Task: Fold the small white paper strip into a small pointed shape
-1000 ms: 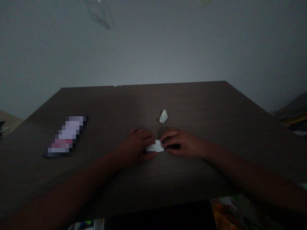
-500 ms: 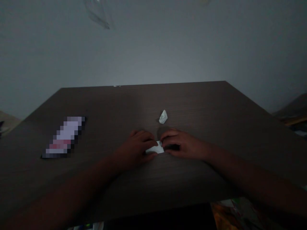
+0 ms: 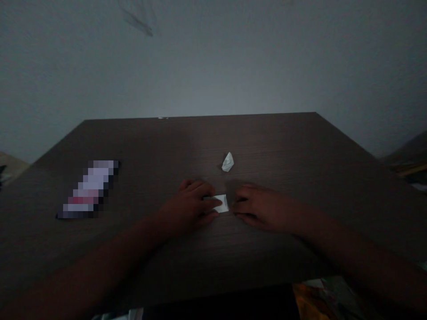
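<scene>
A small white piece of paper point(image 3: 220, 203) lies flat on the dark wooden table, with a thin grey line near its right edge. My left hand point(image 3: 193, 204) holds it down from the left, one finger across it and the thumb along its near edge; the paper's left part is hidden under the fingers. Just off the paper's right edge, my right hand point(image 3: 256, 206) rests on the table with bent fingers, slightly apart and with nothing visible in them. Beyond both hands sits a white, creased paper piece point(image 3: 227, 162), folded or crumpled into a pointed shape.
A phone point(image 3: 90, 189) with a blurred-out screen lies to the left on the table point(image 3: 160, 151). Behind the table's far edge rises a pale wall point(image 3: 213, 66). Orange and other coloured items point(image 3: 313, 298) show below the near edge at the right.
My right hand has moved off the paper to the right, its fingers more bent. The paper's right end is now uncovered. My left hand stays on the paper.
</scene>
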`<state>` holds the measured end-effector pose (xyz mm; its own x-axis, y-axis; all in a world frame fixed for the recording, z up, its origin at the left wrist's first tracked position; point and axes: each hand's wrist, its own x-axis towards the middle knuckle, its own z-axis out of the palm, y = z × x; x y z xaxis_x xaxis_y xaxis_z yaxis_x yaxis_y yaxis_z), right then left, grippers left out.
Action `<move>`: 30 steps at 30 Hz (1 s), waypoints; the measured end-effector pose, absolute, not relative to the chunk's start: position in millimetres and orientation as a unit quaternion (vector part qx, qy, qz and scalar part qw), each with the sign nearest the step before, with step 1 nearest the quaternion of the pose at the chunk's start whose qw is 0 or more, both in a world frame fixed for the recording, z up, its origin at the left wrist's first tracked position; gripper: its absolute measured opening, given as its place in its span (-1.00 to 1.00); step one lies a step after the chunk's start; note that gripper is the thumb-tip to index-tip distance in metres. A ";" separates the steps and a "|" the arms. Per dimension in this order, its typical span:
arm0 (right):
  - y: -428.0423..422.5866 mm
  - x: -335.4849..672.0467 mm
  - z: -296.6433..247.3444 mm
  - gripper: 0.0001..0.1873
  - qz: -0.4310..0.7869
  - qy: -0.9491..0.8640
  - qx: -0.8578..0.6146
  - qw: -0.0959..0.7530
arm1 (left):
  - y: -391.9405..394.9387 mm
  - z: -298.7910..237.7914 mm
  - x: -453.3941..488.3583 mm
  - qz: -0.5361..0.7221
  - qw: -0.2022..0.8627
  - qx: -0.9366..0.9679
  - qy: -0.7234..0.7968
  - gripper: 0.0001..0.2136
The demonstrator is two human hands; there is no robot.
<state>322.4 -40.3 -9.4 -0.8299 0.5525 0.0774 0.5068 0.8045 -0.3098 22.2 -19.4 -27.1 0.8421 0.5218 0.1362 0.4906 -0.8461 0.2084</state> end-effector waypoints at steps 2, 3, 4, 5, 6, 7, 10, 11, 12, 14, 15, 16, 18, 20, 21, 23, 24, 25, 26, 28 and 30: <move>-47.4 320.8 -4.1 -0.83 0.116 -0.943 -0.311 0.028 | -20.3 -24.9 22.4 0.084 0.078 0.958 0.264 -0.74; -50.0 320.4 -2.5 -0.83 0.109 -0.940 -0.322 0.019 | -20.6 -24.1 22.4 0.083 0.077 0.958 0.263 -0.74; -51.7 320.2 -1.7 -0.83 0.104 -0.939 -0.328 0.016 | -20.8 -23.6 22.2 0.084 0.077 0.959 0.261 -0.75; -52.7 320.6 -1.7 -0.82 0.102 -0.938 -0.331 0.018 | -20.9 -23.5 22.0 0.087 0.077 0.959 0.257 -0.75; -53.0 321.3 -2.4 -0.82 0.102 -0.937 -0.332 0.022 | -20.9 -23.8 21.7 0.091 0.077 0.960 0.252 -0.75; -52.8 322.3 -3.6 -0.80 0.103 -0.938 -0.331 0.028 | -20.9 -24.3 21.3 0.095 0.077 0.961 0.246 -0.75; -51.4 325.7 -7.4 -0.75 0.104 -0.939 -0.325 0.035 | -20.9 -26.3 20.7 0.106 0.082 0.963 0.234 -0.78; -51.4 326.5 -8.0 -0.73 0.103 -0.940 -0.325 0.031 | -21.0 -26.8 20.7 0.109 0.086 0.963 0.232 -0.78; -51.6 327.0 -8.2 -0.72 0.101 -0.939 -0.327 0.024 | -21.3 -27.2 20.7 0.111 0.090 0.962 0.231 -0.78; -52.7 327.3 -7.1 -0.71 0.097 -0.938 -0.332 0.009 | -21.9 -27.7 21.1 0.110 0.098 0.961 0.234 -0.78; -53.5 327.2 -6.1 -0.70 0.097 -0.938 -0.334 0.003 | -22.4 -27.9 21.3 0.109 0.101 0.961 0.234 -0.77; -54.2 326.9 -4.8 -0.69 0.097 -0.938 -0.333 -0.001 | -23.0 -28.0 21.6 0.106 0.104 0.960 0.236 -0.76; -54.8 326.0 -2.0 -0.68 0.101 -0.938 -0.332 -0.008 | -24.6 -28.2 22.2 0.103 0.104 0.959 0.244 -0.75; -54.0 324.9 0.4 -0.71 0.117 -0.937 -0.330 -0.010 | -26.6 -27.5 22.9 0.101 0.100 0.958 0.250 -0.75; -52.9 324.2 1.1 -0.74 0.126 -0.936 -0.328 -0.009 | -27.6 -26.8 23.2 0.099 0.097 0.957 0.254 -0.75; -49.6 322.4 0.6 -0.77 0.142 -0.935 -0.324 0.008 | -29.0 -24.3 23.6 0.097 0.089 0.956 0.260 -0.77; -47.5 321.3 -0.9 -0.78 0.144 -0.935 -0.324 0.028 | -29.3 -22.8 23.6 0.093 0.087 0.957 0.262 -0.78; -45.4 320.2 -3.4 -0.79 0.142 -0.933 -0.325 0.055 | -29.2 -21.2 23.5 0.087 0.084 0.956 0.266 -0.77; -43.2 319.0 -6.7 -0.80 0.138 -0.931 -0.325 0.086 | -28.8 -19.7 23.1 0.082 0.080 0.957 0.267 -0.75; -39.5 316.9 -15.2 -0.80 0.130 -0.930 -0.309 0.147 | -26.9 -17.8 22.1 0.078 0.073 0.959 0.262 -0.74; -36.8 315.5 -24.0 -0.76 0.133 -0.936 -0.270 0.184 | -24.3 -17.7 21.1 0.085 0.067 0.960 0.258 -0.73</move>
